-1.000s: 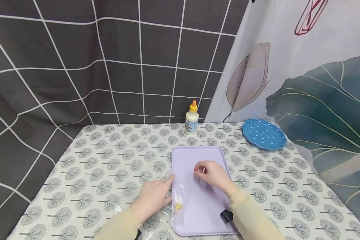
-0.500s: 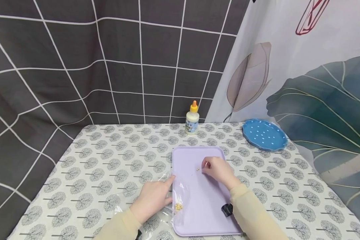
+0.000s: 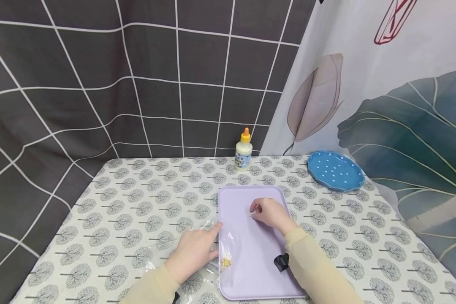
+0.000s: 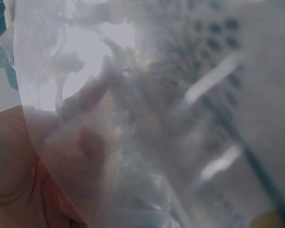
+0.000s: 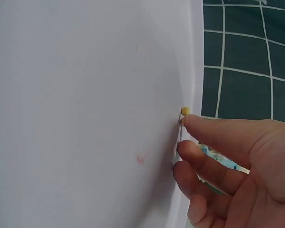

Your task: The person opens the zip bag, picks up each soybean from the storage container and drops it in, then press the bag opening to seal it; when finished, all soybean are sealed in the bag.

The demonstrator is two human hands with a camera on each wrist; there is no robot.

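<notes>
My left hand [image 3: 193,254] rests on a clear plastic bag [image 3: 199,282] at the left edge of a lilac tray [image 3: 264,270], index finger stretched to the rim, thumb apart. The left wrist view shows the bag [image 4: 133,156] overlapping part of the hand [image 4: 12,161]. Several small yellow balls [image 3: 226,262] lie clustered inside the bag over the tray. My right hand [image 3: 271,214] is over the tray's far part, its thumb and fingers bent together. In the right wrist view, a small yellow ball [image 5: 185,110] shows at the thumb tip, with a second partly hidden by the thumb.
Behind the tray a glue bottle [image 3: 243,152] with an orange tip stands upright. A blue dotted plate [image 3: 334,171] sits at the back right. Tree-patterned cloth [image 3: 137,202] covers the table, and a dark checked curtain [image 3: 148,84] hangs behind.
My right hand moves right, uncovering small balls on the tray, then comes back left until its fingertips are at them. The left hand and bag stay in place.
</notes>
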